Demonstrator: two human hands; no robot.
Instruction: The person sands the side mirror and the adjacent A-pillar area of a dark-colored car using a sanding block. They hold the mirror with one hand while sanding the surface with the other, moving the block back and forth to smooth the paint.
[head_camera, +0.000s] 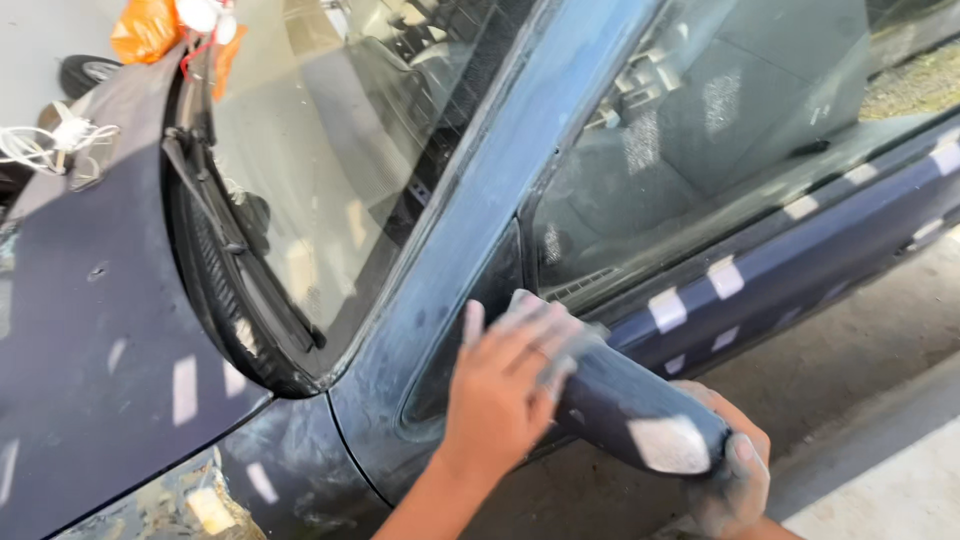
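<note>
Dark blue car, lower centre of the frame: left hand (505, 385), fingers flat and dusty, presses what looks like a grey sanding pad (548, 312) against the base of the side mirror (640, 410), while the right hand (735, 470) cups and grips the mirror's outer end at lower right. The windscreen pillar (500, 190) and mirror housing show dull, scuffed, dust-whitened paint, judged already abraded. The bonnet (90, 330) at left and door (800, 265) at right remain glossy, judged not yet worked.
</note>
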